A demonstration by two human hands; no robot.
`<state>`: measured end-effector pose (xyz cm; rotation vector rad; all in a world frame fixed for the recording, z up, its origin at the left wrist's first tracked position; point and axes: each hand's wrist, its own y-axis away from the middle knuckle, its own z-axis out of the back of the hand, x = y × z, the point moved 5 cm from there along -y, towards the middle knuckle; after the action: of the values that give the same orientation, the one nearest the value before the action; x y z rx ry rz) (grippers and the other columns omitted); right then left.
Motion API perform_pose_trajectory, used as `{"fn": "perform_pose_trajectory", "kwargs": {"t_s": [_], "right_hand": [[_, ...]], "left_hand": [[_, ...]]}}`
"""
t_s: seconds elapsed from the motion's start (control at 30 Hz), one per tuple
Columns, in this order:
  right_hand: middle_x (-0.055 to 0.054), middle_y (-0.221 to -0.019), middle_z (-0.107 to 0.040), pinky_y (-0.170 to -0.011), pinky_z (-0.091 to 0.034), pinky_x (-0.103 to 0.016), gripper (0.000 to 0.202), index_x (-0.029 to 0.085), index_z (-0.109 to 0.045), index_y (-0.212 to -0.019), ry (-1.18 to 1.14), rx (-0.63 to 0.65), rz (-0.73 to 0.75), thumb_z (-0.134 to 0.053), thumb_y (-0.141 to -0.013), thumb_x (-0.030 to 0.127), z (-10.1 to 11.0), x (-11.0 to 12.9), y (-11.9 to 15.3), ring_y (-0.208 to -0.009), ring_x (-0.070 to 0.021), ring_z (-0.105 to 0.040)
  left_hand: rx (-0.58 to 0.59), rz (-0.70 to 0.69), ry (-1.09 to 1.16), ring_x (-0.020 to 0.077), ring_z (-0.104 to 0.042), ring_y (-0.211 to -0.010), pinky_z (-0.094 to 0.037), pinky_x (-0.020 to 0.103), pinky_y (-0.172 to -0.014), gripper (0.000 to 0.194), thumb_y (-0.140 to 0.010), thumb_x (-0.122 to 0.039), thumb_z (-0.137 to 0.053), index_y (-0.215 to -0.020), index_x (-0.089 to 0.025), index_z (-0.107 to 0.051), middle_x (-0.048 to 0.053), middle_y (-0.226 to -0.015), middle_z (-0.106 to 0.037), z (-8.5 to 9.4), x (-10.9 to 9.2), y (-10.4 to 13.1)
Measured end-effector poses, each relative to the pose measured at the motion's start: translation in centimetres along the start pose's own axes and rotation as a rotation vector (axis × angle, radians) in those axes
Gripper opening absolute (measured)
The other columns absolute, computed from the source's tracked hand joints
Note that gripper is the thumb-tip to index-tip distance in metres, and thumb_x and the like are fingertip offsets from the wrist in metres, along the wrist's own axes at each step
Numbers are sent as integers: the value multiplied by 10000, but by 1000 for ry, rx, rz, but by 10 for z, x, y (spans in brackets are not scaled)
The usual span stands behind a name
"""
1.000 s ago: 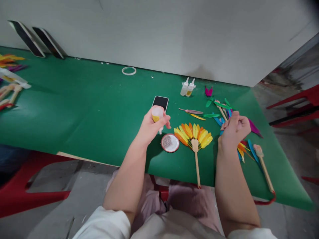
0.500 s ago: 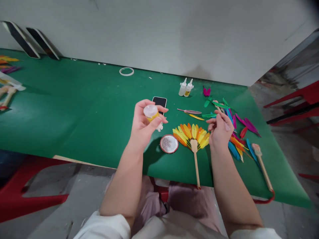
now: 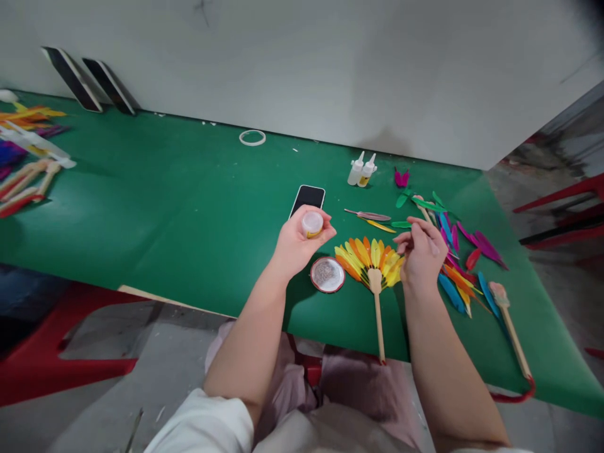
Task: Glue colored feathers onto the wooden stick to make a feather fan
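Note:
My left hand [image 3: 299, 245] is wrapped round a small whitish bottle [image 3: 312, 224] with a yellow band, its round pale end facing me. Just beyond that hand a phone [image 3: 309, 196] lies on the table. To the right, my right hand [image 3: 423, 255] has its fingers curled in; something pale shows at the palm, too unclear to name. Between my hands lies a fan of yellow and orange feathers [image 3: 368, 255] with a wooden handle [image 3: 379, 324]. Left of the fan sits a round red-rimmed lid [image 3: 327, 275] with a speckled white inside.
Loose coloured feathers [image 3: 455, 289] and a wooden handle with a red cord [image 3: 510, 330] lie at the right. Two dropper bottles [image 3: 362, 170] stand near the wall. A white ring [image 3: 252, 138] lies farther left, and two phones [image 3: 70, 78] lean on the wall.
My left hand has lowered and moved right with the bottle, uncovering more of the phone. My right hand stays curled near the fan. The view has shifted slightly left.

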<state>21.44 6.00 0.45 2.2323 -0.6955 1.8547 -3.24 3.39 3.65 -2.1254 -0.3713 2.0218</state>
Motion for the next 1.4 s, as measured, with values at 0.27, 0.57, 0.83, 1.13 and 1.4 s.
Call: {"fn": "perform_pose_trajectory", "kwargs": {"t_s": [0.27,0.57,0.83,1.13,1.4], "right_hand": [[28,-455,-623,-314,-305,-156,114,150,-638,-799,-25,-12,-2,-603,-744,244,2,0,-1,-303,-67,-461],[35,-455,-617,-316,-313,-157,99,152,-634,-790,-29,-13,-1,-590,-745,229,1,1,0,-308,-66,-460],[37,-455,-618,-319,-304,-158,120,151,-635,-811,-32,11,-10,-593,-745,241,-1,1,1,-301,-64,-450],[38,-461,-606,-332,-309,-183,358,161,-622,-925,-34,7,-48,-482,-855,484,-3,1,4,-303,-67,-437],[17,-472,-608,-350,-312,-196,597,169,-610,-876,-42,127,-59,-353,-824,705,-12,-2,7,-324,-75,-453]], "left_hand": [[-92,-190,-297,60,-441,-517,-364,183,-493,280,-655,-301,-773,-631,-177,-523,-55,-582,-519,3,-14,4],[-133,-569,-485,84,-434,-530,-426,254,-617,254,-701,-206,-725,-614,-187,-488,-55,-548,-500,1,-40,17],[-133,-255,17,67,-396,-396,-444,285,-625,276,-763,-295,-646,-570,-196,-475,-78,-419,-446,9,-22,8],[-231,20,404,37,-337,-296,-404,227,-495,320,-668,-235,-672,-489,-178,-413,-93,-323,-375,14,-13,2],[-210,125,646,16,-320,-273,-461,230,-554,373,-626,-193,-626,-490,-163,-280,-102,-328,-341,21,-17,-1]]}}
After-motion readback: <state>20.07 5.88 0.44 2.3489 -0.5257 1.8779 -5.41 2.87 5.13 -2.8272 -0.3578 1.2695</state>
